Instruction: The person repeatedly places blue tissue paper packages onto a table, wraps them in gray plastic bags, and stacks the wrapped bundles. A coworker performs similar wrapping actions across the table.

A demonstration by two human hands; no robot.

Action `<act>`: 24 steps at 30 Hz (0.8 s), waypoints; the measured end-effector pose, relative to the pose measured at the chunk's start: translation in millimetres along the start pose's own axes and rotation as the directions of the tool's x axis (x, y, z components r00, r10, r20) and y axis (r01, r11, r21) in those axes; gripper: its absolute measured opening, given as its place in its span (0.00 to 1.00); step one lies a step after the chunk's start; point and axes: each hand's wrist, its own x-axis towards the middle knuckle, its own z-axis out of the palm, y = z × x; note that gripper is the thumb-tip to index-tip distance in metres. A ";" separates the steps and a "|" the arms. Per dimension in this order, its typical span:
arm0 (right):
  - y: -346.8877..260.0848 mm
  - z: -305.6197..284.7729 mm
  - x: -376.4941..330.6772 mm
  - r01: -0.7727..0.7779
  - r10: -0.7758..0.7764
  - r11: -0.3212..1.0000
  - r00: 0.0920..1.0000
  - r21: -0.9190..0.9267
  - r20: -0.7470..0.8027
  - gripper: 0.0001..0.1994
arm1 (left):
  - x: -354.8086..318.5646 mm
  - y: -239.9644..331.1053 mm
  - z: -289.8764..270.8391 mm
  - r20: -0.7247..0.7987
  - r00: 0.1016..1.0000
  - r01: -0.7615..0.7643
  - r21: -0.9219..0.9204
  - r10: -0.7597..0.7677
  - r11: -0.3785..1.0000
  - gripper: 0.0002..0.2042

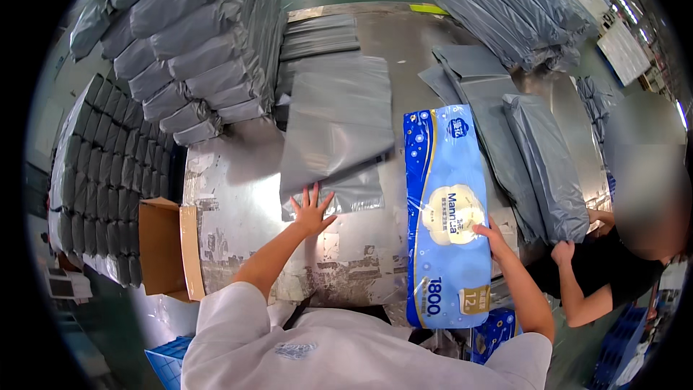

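My left hand (312, 212) lies with its fingers spread on the near end of a flat grey plastic mailing bag (339, 115), which rests on the metal table (238, 195). Along that end runs a clear strip, partly under my fingertips. In my right hand (494, 237) is a long blue tissue pack (447, 159) with a cream label; my thumb presses on its face and the other fingers are hidden behind its right edge. The pack is right of the bag, its near end by my body.
Grey wrapped packages (188, 36) are piled high at left, with more at far right (512, 7). Flat grey bags (498, 123) and a filled bag (548, 166) lie right of the pack. A co-worker's hands (567, 253) touch the filled bag. An open cardboard box (162, 245) stands at left.
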 end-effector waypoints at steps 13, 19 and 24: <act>113.5 117.7 -23.2 0.034 -0.058 0.918 0.997 0.396 0.051 0.30 | 75.1 -57.6 -29.5 -0.094 0.989 0.090 -0.230 -0.114 0.969 0.29; 172.4 217.0 -29.7 0.031 0.039 0.979 0.941 -0.199 0.335 0.33 | 101.9 -125.6 6.7 -0.288 0.956 -0.121 -0.571 -0.060 0.812 0.26; 160.7 233.6 -21.1 -0.010 0.234 0.887 0.871 -0.461 0.432 0.24 | 80.3 -159.5 20.9 -0.457 0.877 -0.202 -0.632 -0.149 0.748 0.26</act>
